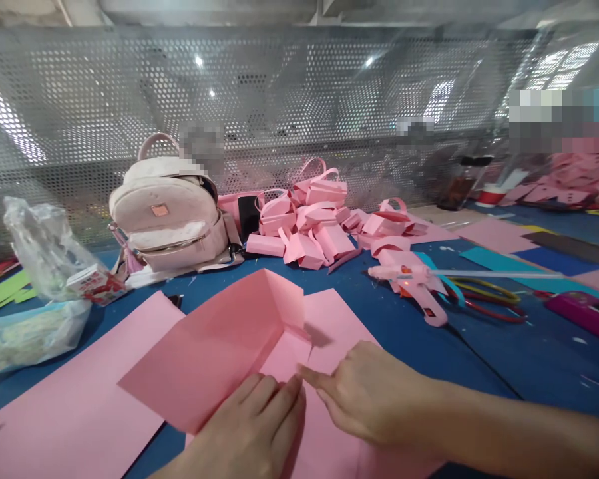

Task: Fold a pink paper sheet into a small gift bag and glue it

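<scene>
A pink sheet [214,339], folded with one wide side standing up and a creased corner at its far end, lies in front of me over flat pink paper [337,319]. My left hand [254,426] presses on the near part of the folded sheet, its fingers close together. Just right of it, my right hand [359,392] has its index finger stretched to the sheet's inner edge, the other fingers curled. Its fingertips nearly meet those of my left hand. Whether the right hand pinches the paper's edge is hard to make out.
Large pink paper [90,392] lies at left, near plastic bags [34,332] and a backpack [170,213]. Folded pink pieces [314,226] are piled behind. A pink glue gun [414,283] with its cord, scissors [489,296] and a magenta tool [584,313] lie at right.
</scene>
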The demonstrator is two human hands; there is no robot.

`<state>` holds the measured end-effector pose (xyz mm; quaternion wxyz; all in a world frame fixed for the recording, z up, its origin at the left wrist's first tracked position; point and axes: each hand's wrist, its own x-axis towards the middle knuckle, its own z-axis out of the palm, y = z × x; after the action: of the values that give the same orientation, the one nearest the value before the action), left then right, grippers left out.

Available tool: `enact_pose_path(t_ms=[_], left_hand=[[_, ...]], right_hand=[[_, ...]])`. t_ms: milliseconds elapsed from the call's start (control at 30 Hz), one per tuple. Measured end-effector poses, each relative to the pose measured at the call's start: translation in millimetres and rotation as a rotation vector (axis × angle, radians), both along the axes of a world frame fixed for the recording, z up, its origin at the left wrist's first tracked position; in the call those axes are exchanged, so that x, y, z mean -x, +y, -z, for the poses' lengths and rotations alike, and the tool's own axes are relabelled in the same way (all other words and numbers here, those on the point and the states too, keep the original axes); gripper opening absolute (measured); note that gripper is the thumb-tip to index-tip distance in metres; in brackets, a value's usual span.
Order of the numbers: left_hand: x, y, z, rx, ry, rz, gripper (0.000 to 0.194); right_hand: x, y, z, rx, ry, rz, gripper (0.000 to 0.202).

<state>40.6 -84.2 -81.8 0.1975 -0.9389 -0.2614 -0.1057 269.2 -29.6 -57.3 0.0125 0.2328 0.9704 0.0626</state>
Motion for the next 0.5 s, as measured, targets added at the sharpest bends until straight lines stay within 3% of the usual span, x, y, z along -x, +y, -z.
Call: enact_pose_path(t_ms=[67, 100, 200, 300, 500], left_hand=[[1, 0, 0.9, 0.012, 0.002, 0.002, 0.039], [2, 1, 1.4, 0.017, 0.0, 0.006, 0.04], [4, 2, 2.6, 0.04, -0.006, 0.017, 0.041], [5, 3, 2.8, 0.073, -0.037, 0.029, 0.043], [7, 5, 0.2, 0.134, -0.038, 0.051, 0.045]], right_hand=[[-5, 4, -15.1, 0.147, 0.06, 0.063, 0.027], [-6, 6, -22.1, 0.186, 0.102, 0.122, 0.03], [-4, 15, -32.9, 0.175, 0.21, 0.36, 0.029], [5, 24, -29.0, 0.17, 0.273, 0.453, 0.025], [26, 38, -13.7, 0.188, 0.318, 0.429, 0.023]])
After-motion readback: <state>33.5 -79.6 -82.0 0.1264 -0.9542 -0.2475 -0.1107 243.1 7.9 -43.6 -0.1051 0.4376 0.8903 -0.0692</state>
